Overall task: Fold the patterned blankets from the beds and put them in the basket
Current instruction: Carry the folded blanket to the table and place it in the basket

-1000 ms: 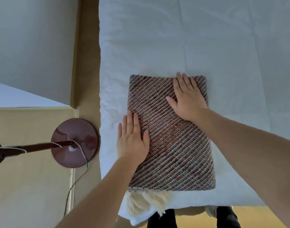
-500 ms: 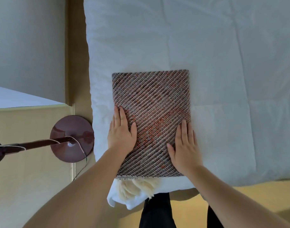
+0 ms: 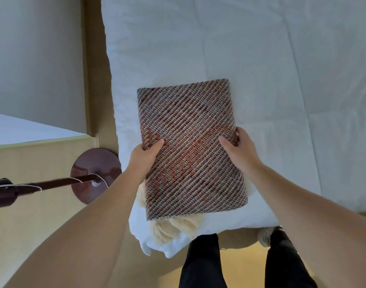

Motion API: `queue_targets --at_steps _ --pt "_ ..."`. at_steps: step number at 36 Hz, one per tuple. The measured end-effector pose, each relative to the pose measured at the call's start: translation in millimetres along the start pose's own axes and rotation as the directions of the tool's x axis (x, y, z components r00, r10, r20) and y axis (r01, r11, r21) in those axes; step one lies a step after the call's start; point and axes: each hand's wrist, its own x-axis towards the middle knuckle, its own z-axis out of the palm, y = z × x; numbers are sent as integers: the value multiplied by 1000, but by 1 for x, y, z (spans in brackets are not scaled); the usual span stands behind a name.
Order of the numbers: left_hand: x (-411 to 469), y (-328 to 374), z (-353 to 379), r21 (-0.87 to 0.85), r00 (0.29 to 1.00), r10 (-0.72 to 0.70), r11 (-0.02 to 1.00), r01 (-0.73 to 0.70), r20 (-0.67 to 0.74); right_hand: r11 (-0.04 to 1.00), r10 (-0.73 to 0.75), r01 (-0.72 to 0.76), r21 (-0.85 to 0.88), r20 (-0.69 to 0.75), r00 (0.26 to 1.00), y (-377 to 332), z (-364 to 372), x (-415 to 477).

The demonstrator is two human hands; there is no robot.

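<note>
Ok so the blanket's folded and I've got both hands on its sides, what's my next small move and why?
Probably lift it straight up off the bed. The folded blanket looks compact, and your left hand and right hand each grip an edge, thumbs on top. No basket shows in this view, so lift first, then look for it.

1. Both forearms are bare from the near edge of the view to the wrists; no sleeve, cuff, watch or bracelet shows on either.
2. The left hand (image 3: pixel 145 156) wears no glove and no ring on the parts that show.
3. The right hand (image 3: pixel 239 151) is likewise ungloved, with short, plain nails on the thumb and fingers.
4. Below the arms, two legs stand in black trousers (image 3: pixel 203 265) of a plain, matte cloth.
5. A light grey shoe (image 3: pixel 266 235) with a pale sole shows at the right leg; the left foot is hidden.
</note>
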Motion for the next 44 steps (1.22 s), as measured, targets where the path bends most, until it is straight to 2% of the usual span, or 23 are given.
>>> queue_targets --at_steps 2,8,14,22,27,32,36,39,44 --pt "-6 3 -3 -26 999 29 999 -28 36 999 39 -39 -2 66 997 -9 -1 5" --pt "-37 27 0 176 970 237 958 -224 -56 1000 9 -10 22 36 999 -33 -15 -15" --pt "-95 79 19 211 925 379 908 -363 -37 998 -52 55 36 -97 994 -65 -76 -61" --pt "-203 181 92 253 808 568 768 -589 155 986 -85 129 102 -357 930 -77 -216 -138" --pt "-295 236 162 221 659 701 621 -752 273 962 -94 215 165 -540 836 -60 -320 -202" --pt "-389 262 248 142 475 790 458 -877 387 929 -88 314 197 -707 702 -19 -419 -277" --pt "-471 262 326 43 368 793 399 -916 486 884 -81 412 222 -795 602 37 -494 -341" --pt "-508 259 368 -12 311 793 371 -928 524 881 -61 419 221 -823 564 68 -530 -371" --pt "-591 231 456 -86 194 736 324 -942 648 911 4 374 172 -912 410 142 -593 -444"
